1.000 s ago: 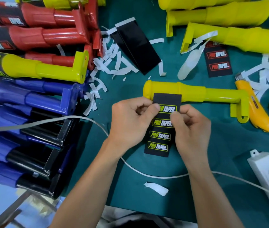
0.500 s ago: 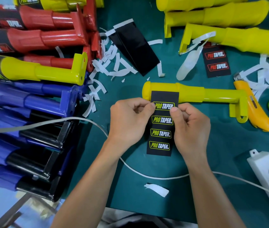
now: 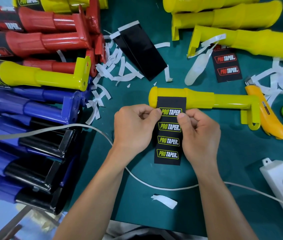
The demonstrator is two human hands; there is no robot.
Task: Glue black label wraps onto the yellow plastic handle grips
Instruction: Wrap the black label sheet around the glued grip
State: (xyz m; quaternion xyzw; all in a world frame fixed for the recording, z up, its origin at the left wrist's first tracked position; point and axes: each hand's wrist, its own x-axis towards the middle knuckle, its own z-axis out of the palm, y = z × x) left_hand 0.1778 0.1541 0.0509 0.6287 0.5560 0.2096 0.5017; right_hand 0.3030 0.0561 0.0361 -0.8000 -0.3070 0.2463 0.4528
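Currently held: a black label wrap [image 3: 169,134], printed with four PRO TAPER marks in a column, is pinched at both long edges level with the top mark.
Left hand: the left hand [image 3: 133,129] is curled, and the wrap's left edge is gripped between thumb and fingers.
Right hand: the right hand [image 3: 199,134] is curled likewise, with the thumb pressed on the wrap's right edge.
Wrap position: the upper end is laid over the thick end of a yellow handle grip [image 3: 206,99]; the rest is stretched toward the person, between the two hands.
Grip position: the grip is laid crosswise on the green surface [image 3: 224,153], rounded end to the left, bracket end to the right.
Beside the bracket: an orange utility knife [image 3: 269,118] is seen just to its right, touching or nearly so.
Upper right: bare yellow grips [image 3: 241,18] are gathered, with a red-lettered label [image 3: 227,66] below them.
Upper middle: black sheets [image 3: 140,52] are surrounded by white paper strips [image 3: 118,71].
Left side: red grips [image 3: 47,40], a labelled yellow grip [image 3: 42,75] and blue grips [image 3: 30,106] are stacked.
Near edge: a white cable [image 3: 154,185] is run under both forearms toward a power strip [image 3: 282,184].
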